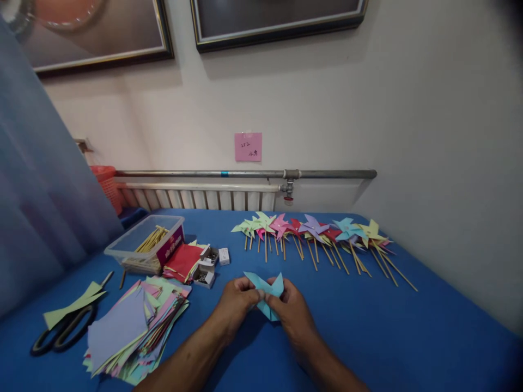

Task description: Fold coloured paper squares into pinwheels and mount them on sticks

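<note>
A light blue paper pinwheel head (267, 310), its corners bent up, is held just above the table between both hands. My left hand (240, 298) pinches its left side, with the thumb pressed at the middle. On the other side my right hand (291, 306) grips the paper, its thumb meeting the left one near the centre. The fingertips behind the paper are partly hidden. Just beyond the left hand stand small open boxes of metal pins (204, 276) and a small white box (224, 256).
Finished pinwheels (312, 227) on sticks lie in a row at the back right. At left are a stack of coloured paper (118, 329), black-handled scissors (75, 326) under a green paper piece, red paper (184, 261) and a clear plastic box (141, 253) of sticks. A radiator (196, 197) stands behind.
</note>
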Action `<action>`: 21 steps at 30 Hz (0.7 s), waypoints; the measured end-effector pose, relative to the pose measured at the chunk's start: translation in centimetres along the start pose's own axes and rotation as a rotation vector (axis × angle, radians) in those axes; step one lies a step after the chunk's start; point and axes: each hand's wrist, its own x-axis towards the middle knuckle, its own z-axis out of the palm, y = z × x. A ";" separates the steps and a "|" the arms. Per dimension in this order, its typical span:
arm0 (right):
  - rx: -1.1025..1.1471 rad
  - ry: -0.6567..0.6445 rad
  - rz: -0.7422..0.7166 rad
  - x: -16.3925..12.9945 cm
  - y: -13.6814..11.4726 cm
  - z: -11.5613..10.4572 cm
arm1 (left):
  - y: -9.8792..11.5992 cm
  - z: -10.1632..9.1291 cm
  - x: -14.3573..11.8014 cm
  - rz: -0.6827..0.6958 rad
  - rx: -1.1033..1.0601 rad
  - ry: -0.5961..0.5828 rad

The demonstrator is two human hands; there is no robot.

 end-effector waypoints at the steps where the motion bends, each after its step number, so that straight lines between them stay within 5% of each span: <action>1: 0.005 0.011 0.013 0.2 0.2 0.0 | 0.0 0.0 0.1 0.009 0.003 -0.002; 10: 0.056 -0.022 0.028 0.8 1.0 -0.1 | -0.9 -0.2 0.8 0.093 -0.032 -0.020; 21: 0.164 -0.157 0.006 -1.1 -1.8 0.0 | -1.0 -0.6 0.6 0.125 -0.020 -0.019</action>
